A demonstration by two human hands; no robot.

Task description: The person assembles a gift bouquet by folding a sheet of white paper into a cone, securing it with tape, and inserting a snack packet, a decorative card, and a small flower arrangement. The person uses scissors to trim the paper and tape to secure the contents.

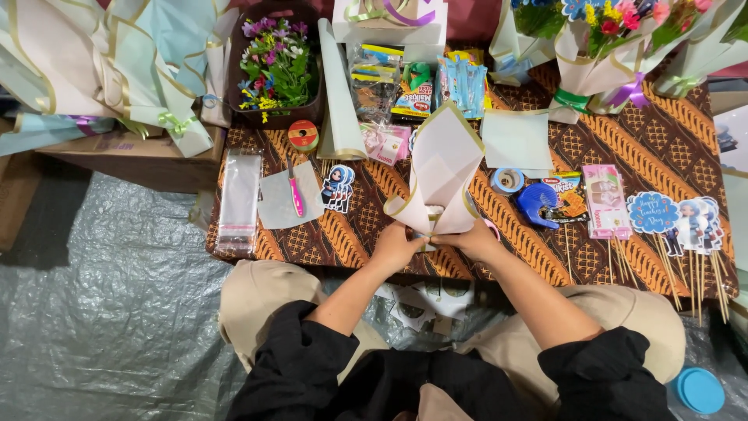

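Hands at six o'clock: my left hand [396, 248] and right hand [477, 238] pinch shut the base of a matte cream paper cone [440, 168], gold-edged, standing mid-bench [662, 148] on brown batik cloth; pink cutter [295, 193] at nine o'clock.

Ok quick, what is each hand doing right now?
Left hand: closed, pinching the bottom of the folded paper cone.
Right hand: closed, gripping the same cone's base from the other side.
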